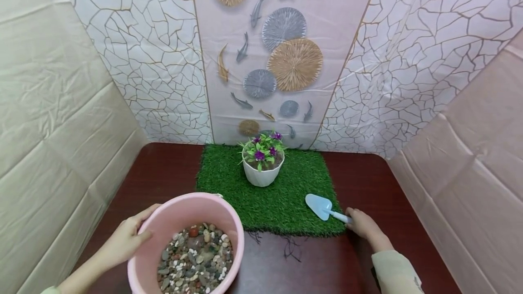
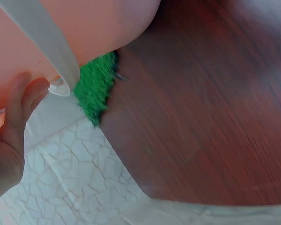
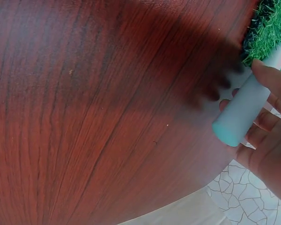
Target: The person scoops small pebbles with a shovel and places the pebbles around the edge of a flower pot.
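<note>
A pink bucket, partly filled with mixed pebbles, stands at the near left, tilted toward the camera. My left hand grips its rim, thumb over the inside and fingers along the outer wall. The left wrist view has that hand against the bucket's side beside a pale carrying handle. At the right, my right hand holds a light blue garden trowel by its handle. Fingers and thumb curl round the handle in the right wrist view. The trowel's blade is over the grass mat.
A white pot with a small purple-flowered plant stands on the green artificial grass mat. Loose dark threads trail from its front edge onto the dark red wooden table. Cloth-covered walls enclose the back and sides.
</note>
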The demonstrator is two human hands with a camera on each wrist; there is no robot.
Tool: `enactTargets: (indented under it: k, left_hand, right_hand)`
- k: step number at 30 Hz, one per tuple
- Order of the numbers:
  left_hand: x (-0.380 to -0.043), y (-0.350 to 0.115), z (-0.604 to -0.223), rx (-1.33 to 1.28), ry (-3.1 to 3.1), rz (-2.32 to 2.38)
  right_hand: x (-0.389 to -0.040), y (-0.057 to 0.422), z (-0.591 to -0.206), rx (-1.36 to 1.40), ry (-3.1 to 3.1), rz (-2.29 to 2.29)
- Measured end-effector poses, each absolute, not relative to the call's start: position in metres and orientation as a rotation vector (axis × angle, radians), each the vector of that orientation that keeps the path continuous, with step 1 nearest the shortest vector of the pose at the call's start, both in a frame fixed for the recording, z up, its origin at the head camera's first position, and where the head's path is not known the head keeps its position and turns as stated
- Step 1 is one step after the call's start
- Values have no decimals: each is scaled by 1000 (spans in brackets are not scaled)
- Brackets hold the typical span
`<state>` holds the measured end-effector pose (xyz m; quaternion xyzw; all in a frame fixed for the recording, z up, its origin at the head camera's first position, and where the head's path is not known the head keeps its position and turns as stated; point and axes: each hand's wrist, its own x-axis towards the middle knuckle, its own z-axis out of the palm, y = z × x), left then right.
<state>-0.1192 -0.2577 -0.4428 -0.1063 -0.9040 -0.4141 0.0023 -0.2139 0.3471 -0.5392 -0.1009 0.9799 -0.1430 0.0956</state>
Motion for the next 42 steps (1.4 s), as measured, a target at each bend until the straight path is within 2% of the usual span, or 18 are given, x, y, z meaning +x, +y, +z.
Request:
enactTargets:
  k: [17,23,37,42]
  left_hand:
    - [-120,-202,-440,-213,-2860,-1310]
    - [-117,-182,-438,-156,-2807,-1521]
    - [-117,-156,-441,-153,-2747,-1738]
    - [-120,-161,-443,-298,-2683,-1870]
  right_hand:
    - [-205,353,-538,-337,2884,-408]
    - [-202,356,-538,-386,2929,-357]
    - [-199,349,-533,-446,2987,-315]
    - [-199,349,-530,-468,3022,-354]
